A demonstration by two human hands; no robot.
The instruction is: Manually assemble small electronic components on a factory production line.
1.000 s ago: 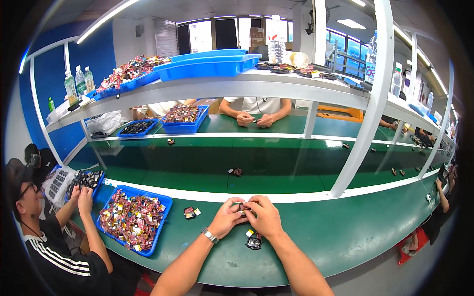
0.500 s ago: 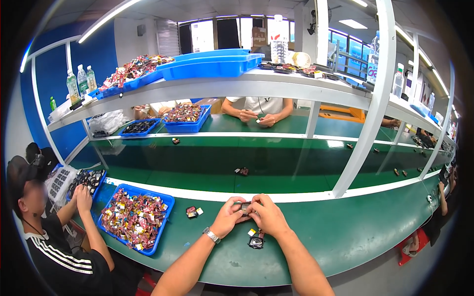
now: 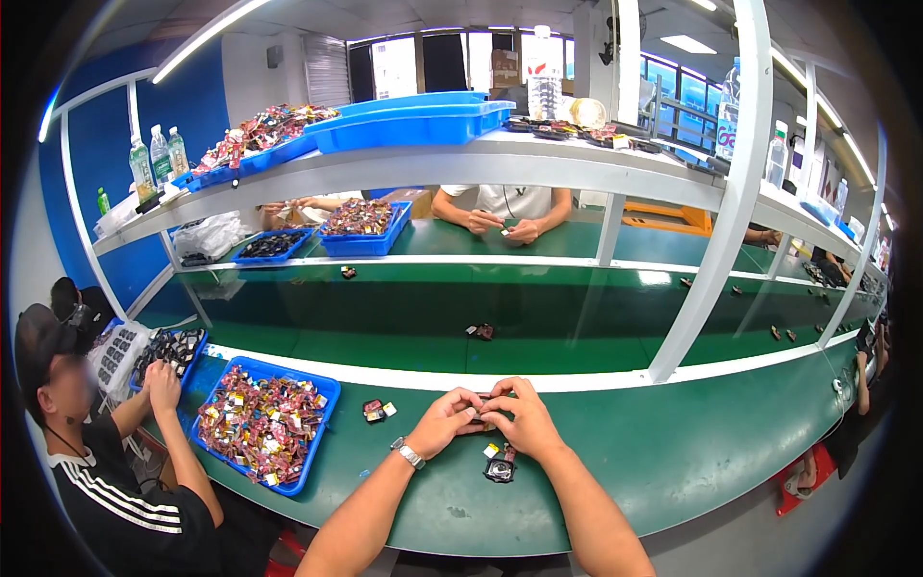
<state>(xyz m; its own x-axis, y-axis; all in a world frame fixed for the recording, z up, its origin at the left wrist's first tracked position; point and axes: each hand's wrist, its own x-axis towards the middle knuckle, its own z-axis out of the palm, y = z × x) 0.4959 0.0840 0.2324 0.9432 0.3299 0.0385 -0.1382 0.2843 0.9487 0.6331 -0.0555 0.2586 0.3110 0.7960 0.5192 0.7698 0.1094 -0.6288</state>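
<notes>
Above the green bench, my left hand (image 3: 450, 421) and my right hand (image 3: 517, 415) meet, fingers closed round one small dark plastic housing (image 3: 480, 423). Most of it is hidden behind the fingers, so its details cannot be made out. Just below my hands, on the bench, lies a black-framed housing (image 3: 499, 469) with a small circuit board and a yellow-and-white piece (image 3: 491, 450) beside it. Left of my left hand rests another black part (image 3: 373, 411) with a white square piece (image 3: 389, 410) next to it.
A blue tray (image 3: 332, 396) heaped with small red circuit boards stands left on the bench. A co-worker (image 3: 115, 462) handles black parts beside it. Behind a white rail, a green belt (image 3: 413, 327) carries scattered parts. A white shelf (image 3: 413, 173) with posts spans overhead; another person sits opposite.
My fingers have shifted and closed further over the housing, which shows less now. Parts on the green belt have moved a little to the right.
</notes>
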